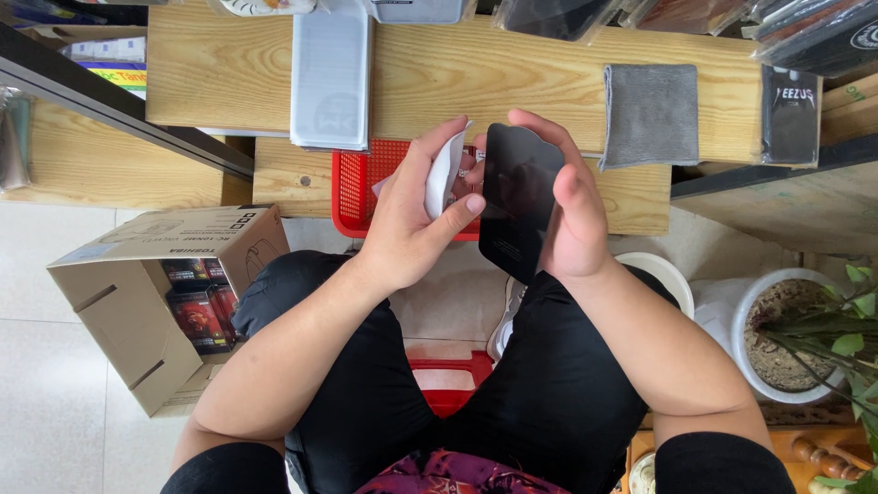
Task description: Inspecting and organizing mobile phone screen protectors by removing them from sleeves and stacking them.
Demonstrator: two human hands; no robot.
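My right hand (569,206) holds a flat black panel (517,197), shaped like a phone screen protector, upright by its edges above my lap. My left hand (412,215) pinches a small white wipe or folded paper (444,172) next to the panel's left edge. Both hands hover in front of a red plastic basket (357,187) that sits on the lower wooden shelf (283,174).
A grey cloth (651,114) and a white packet (331,78) lie on the wooden counter (219,73). An open cardboard box (155,302) with red packages stands on the floor at left. Two white pots, one with a plant (791,343), stand at right.
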